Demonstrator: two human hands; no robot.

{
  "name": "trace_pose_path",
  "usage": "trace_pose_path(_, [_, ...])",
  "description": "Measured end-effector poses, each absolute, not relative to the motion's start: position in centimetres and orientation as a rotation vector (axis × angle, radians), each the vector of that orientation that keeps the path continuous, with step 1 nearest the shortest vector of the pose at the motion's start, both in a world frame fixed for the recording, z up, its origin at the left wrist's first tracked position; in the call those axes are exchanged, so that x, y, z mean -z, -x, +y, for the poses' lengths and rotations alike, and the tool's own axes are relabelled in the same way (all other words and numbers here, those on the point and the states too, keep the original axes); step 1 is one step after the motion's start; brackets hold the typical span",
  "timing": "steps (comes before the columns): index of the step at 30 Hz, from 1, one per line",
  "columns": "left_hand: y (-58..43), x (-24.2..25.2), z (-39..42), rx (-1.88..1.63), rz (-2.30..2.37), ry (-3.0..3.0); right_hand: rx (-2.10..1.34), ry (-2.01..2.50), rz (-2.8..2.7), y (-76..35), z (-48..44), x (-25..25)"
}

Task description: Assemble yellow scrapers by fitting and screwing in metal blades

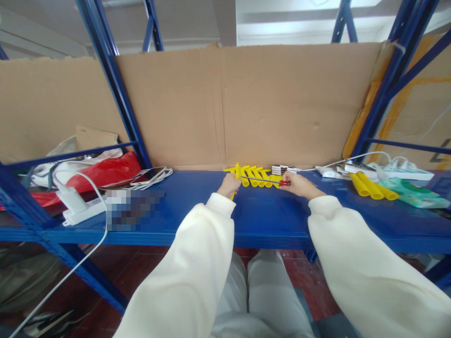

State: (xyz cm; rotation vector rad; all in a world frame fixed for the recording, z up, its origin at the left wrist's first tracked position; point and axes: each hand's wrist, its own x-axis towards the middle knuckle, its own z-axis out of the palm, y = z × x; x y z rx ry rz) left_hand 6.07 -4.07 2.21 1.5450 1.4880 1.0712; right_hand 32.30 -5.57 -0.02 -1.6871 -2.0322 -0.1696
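My left hand point(229, 184) is closed around a thin yellow plastic part point(237, 169), which pokes out above and below the fingers. In my right hand point(299, 184) is a screwdriver point(284, 183) with a red handle. Its long metal shaft points left, lying nearly level, and the tip reaches the yellow part at my left fingers. Whether the tip touches a screw is too small to see. Just behind the shaft, several yellow plastic tubes with slanted pieces point(254, 182) lie in a row on the blue shelf point(268, 211).
White-and-dark small items point(282, 170) lie behind my right hand. Further right are yellow tubes point(369, 186), a green packet point(416, 193) and a white power strip point(408, 172). A red bag point(109, 171), white cables point(155, 178) and a white adapter point(72, 199) occupy the left. Cardboard point(275, 108) backs the shelf.
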Motion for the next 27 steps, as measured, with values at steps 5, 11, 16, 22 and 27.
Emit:
trace_pose_path(5, [-6.09, -2.39, -4.22, -1.054, 1.496, -1.551, 0.160, 1.617, -2.072, -32.50, -5.42, 0.13])
trace_pose_path(11, [-6.03, -2.40, -4.11, -1.072, 1.488, -1.539, 0.077, 1.592, -2.118, -32.24, -6.02, -0.34])
trace_pose_path(16, [-6.01, -2.43, -4.08, -1.080, 1.487, -1.532, 0.017, 1.593, -2.102, -31.88, -6.33, -0.55])
trace_pose_path(22, [-6.04, -2.60, -4.58, -1.046, 1.476, -1.539, 0.071, 1.587, -2.067, -32.36, -5.83, -0.08])
trace_pose_path(27, [-5.95, -2.60, -4.58, -1.039, 1.484, -1.554, 0.072, 1.560, -2.127, -32.45, -5.78, 0.03])
